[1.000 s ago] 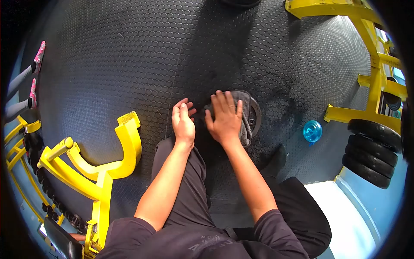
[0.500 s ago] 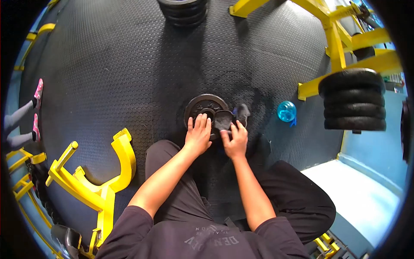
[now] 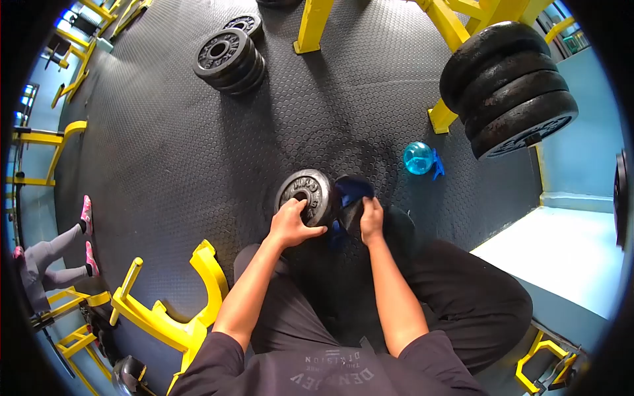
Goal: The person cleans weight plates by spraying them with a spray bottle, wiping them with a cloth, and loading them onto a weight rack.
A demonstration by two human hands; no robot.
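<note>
A round black weight plate (image 3: 318, 187) with raised lettering sits at the middle of the view, in front of my crossed legs. My left hand (image 3: 290, 224) grips its near side, fingertips at the centre hole and thumb along the lower rim. Beside the plate, on its right, is a dark cloth piece with a blue patch (image 3: 355, 189), limp and folded, perhaps a glove. My right hand (image 3: 372, 221) pinches the right edge of this cloth between thumb and fingers. More dark and blue fabric (image 3: 337, 232) shows below it, between the hands.
A round blue bottle (image 3: 418, 158) stands on the black rubber mat (image 3: 165, 145). Stacked plates (image 3: 228, 59) lie at the back. More plates (image 3: 508, 92) hang on a yellow rack at right. A yellow frame (image 3: 165, 317) is at left, near a person's pink shoes (image 3: 90, 257).
My left hand has gone from lying spread on the plate to gripping it. My right hand has lifted the cloth's edge, showing blue. The view has turned, bringing the back stacks into sight.
</note>
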